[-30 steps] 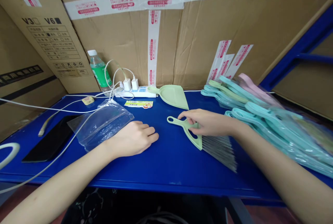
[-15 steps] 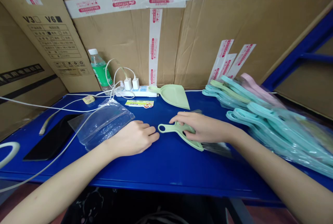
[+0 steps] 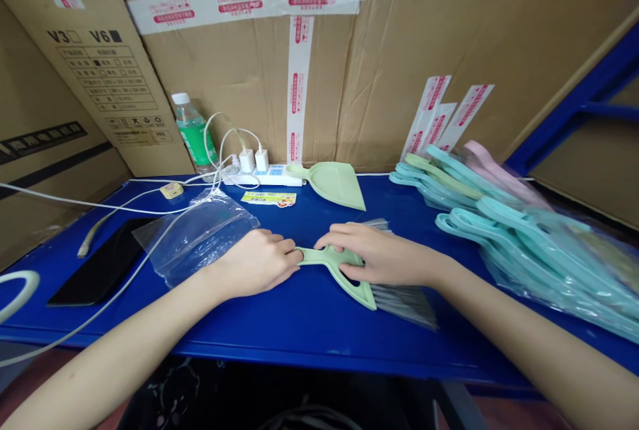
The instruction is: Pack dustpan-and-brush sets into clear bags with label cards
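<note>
A light green hand brush [image 3: 355,289] with grey bristles lies low over the blue table, its handle pointing left and bristles to the right. My left hand [image 3: 262,262] is closed on the end of the handle, hiding its hanging hole. Across the brush's head rests my right hand [image 3: 382,251], fingers curled round the part with the openings. Behind them a matching green dustpan [image 3: 335,185] lies with its handle against the power strip. Just left of my left hand spreads a crumpled clear plastic bag [image 3: 197,233].
On the right lie several bagged brushes and dustpans [image 3: 524,237] in turquoise, green and pink. A printed label [image 3: 269,199], a power strip [image 3: 284,176] with chargers, a bottle [image 3: 194,134], a black phone [image 3: 94,273] and loose cables occupy the left. Cardboard [image 3: 379,70] walls the back.
The brush has moved left and slightly toward me, so its handle end now sits in my left hand. My right hand moved along with it, and more bristles show.
</note>
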`<action>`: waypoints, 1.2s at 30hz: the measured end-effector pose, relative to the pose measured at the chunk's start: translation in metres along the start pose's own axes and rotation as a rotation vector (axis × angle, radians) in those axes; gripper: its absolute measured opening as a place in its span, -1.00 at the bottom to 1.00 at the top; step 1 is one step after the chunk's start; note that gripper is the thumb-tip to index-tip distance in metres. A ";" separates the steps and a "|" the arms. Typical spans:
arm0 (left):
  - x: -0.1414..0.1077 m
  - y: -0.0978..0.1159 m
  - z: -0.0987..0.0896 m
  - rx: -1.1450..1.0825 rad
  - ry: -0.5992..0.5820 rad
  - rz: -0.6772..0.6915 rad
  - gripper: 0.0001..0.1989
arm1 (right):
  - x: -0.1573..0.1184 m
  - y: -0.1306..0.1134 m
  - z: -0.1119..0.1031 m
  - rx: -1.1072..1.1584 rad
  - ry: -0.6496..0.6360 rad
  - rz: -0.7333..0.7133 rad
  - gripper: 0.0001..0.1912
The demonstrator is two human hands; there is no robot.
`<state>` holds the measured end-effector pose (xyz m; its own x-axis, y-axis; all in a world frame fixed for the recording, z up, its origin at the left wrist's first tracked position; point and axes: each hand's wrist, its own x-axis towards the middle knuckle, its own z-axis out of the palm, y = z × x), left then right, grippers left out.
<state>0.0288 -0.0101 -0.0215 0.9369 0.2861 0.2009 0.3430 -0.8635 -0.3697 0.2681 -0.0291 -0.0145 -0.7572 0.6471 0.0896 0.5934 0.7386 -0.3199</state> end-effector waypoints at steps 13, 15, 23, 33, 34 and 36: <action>0.000 -0.001 0.002 -0.038 0.017 -0.024 -0.64 | 0.003 0.000 0.005 -0.022 0.030 -0.011 -0.66; 0.000 -0.001 0.002 -0.034 0.017 -0.033 -0.64 | 0.003 0.000 0.005 -0.031 0.029 -0.009 -0.66; 0.001 -0.001 0.001 0.004 -0.050 -0.093 -0.68 | 0.004 -0.001 0.006 -0.152 0.032 -0.010 -0.71; 0.001 0.001 -0.002 -0.011 -0.090 -0.115 -0.76 | 0.007 -0.008 0.007 -0.316 -0.016 0.006 -0.69; 0.001 0.001 -0.002 -0.012 -0.095 -0.119 -0.77 | 0.007 -0.008 0.006 -0.321 -0.018 0.008 -0.69; 0.001 0.001 -0.003 -0.010 -0.108 -0.131 -0.76 | 0.007 -0.008 0.006 -0.321 -0.015 0.012 -0.69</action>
<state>0.0302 -0.0118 -0.0191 0.8862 0.4392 0.1475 0.4625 -0.8198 -0.3376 0.2563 -0.0315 -0.0172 -0.7524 0.6546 0.0729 0.6560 0.7547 -0.0062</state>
